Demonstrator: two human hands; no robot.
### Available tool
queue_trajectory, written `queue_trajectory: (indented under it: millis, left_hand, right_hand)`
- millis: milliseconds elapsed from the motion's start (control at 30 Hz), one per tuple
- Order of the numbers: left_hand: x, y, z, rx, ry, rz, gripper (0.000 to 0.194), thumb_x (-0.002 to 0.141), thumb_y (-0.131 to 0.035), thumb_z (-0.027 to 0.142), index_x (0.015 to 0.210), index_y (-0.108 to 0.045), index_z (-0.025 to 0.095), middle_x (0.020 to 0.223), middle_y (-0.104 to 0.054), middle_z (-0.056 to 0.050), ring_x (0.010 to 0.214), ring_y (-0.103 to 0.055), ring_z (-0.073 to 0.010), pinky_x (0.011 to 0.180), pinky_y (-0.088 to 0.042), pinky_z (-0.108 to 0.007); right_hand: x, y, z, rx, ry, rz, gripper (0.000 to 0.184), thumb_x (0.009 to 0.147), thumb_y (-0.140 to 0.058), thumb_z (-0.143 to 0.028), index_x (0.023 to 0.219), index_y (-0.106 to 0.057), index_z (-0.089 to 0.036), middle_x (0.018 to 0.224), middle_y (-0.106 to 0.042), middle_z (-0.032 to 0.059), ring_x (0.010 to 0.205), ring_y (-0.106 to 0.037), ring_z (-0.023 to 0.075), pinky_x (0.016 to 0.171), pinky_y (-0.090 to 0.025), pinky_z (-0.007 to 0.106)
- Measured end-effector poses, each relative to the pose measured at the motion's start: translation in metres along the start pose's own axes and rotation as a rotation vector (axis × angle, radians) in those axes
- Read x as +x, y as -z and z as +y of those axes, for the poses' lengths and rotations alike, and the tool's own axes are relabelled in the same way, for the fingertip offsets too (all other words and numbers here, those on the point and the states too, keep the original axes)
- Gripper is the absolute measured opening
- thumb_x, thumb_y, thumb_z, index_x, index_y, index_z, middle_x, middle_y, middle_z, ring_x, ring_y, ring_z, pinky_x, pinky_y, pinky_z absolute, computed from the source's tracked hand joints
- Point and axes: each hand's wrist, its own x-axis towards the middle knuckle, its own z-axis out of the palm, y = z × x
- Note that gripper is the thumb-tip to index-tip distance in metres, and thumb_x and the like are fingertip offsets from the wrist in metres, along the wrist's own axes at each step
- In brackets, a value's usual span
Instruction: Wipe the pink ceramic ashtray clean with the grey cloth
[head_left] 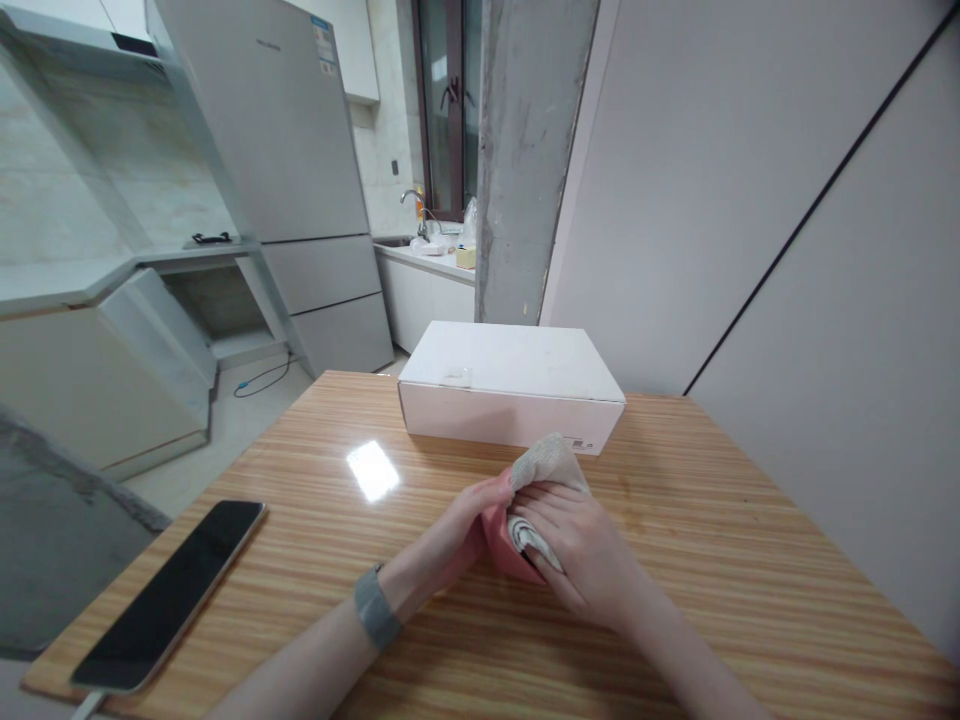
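Observation:
Both my hands hold a rolled bundle of off-white knit cloth and smooth pink material [547, 462] just above the table, in front of the white box. The pink part wraps round the lower left of the off-white roll, whose spiral end faces me. I cannot tell whether it is a glove, a sock or something else. My left hand [469, 515], below a grey band on the wrist, grips its left side with the thumb on top. My right hand [581, 535] is closed over its right side, fingers pressed onto the knit; some fingertips are hidden.
A white closed carton [510, 360] lies at the table's far edge. On the left of the wood-grain table [315, 580] lies a black-screened phone [172, 595] with a white cable. Beyond stand a fridge [300, 180], a concrete pillar [517, 160] and a sink counter [427, 290].

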Motion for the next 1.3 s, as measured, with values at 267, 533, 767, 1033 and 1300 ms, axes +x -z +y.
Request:
queue_trajectory:
  millis: [267, 533, 767, 1033, 1300]
  left_hand:
    - [0.003, 0.015, -0.002, 0.558, -0.175, 0.224, 0.035, 0.083, -0.059, 0.052, 0.077, -0.06, 0.017, 0.075, -0.056, 0.0, 0.073, -0.047, -0.0155, 0.07, -0.038, -0.029]
    - [0.003, 0.012, -0.009, 0.426, -0.174, 0.198, 0.036, 0.082, -0.06, 0.051, 0.09, -0.059, 0.016, 0.084, -0.058, -0.001, 0.08, -0.05, -0.0153, 0.075, -0.04, -0.027]
    - [-0.002, 0.007, -0.012, 0.103, -0.062, 0.134, 0.036, 0.074, -0.071, 0.038, 0.1, -0.057, 0.018, 0.087, -0.062, 0.0, 0.073, -0.055, -0.0135, 0.068, -0.041, -0.026]
    - [0.002, 0.008, 0.003, 0.316, -0.084, 0.086, 0.04, 0.082, -0.06, 0.052, 0.083, -0.067, 0.012, 0.082, -0.065, -0.005, 0.082, -0.054, -0.0185, 0.083, -0.041, -0.032]
    - [-0.004, 0.011, 0.01, 0.558, -0.14, 0.11, 0.037, 0.087, -0.054, 0.051, 0.083, -0.063, 0.015, 0.078, -0.059, -0.001, 0.075, -0.049, -0.0147, 0.073, -0.04, -0.027]
  right_hand:
    - [0.001, -0.001, -0.007, 0.058, 0.027, 0.007, 0.032, 0.096, -0.032, -0.029, 0.106, -0.058, -0.016, 0.107, -0.069, 0.0138, 0.103, -0.062, 0.0255, 0.098, -0.046, 0.043]
    - [0.004, 0.001, -0.006, 0.014, 0.006, 0.056, 0.027, 0.094, -0.034, -0.027, 0.1, -0.059, -0.018, 0.102, -0.071, 0.012, 0.101, -0.064, 0.0251, 0.099, -0.046, 0.042]
    - [0.003, 0.005, -0.008, -0.075, -0.06, 0.079, 0.025, 0.093, -0.038, -0.024, 0.099, -0.06, -0.017, 0.103, -0.07, 0.0134, 0.097, -0.064, 0.0275, 0.094, -0.047, 0.046]
    - [0.0, 0.003, -0.012, 0.03, 0.02, -0.017, 0.03, 0.094, -0.034, -0.029, 0.103, -0.06, -0.015, 0.097, -0.07, 0.0128, 0.094, -0.063, 0.026, 0.093, -0.048, 0.043]
    - [0.001, 0.002, -0.012, 0.055, -0.026, -0.016, 0.033, 0.097, -0.028, -0.032, 0.092, -0.058, -0.018, 0.097, -0.068, 0.0125, 0.092, -0.062, 0.0248, 0.094, -0.045, 0.043]
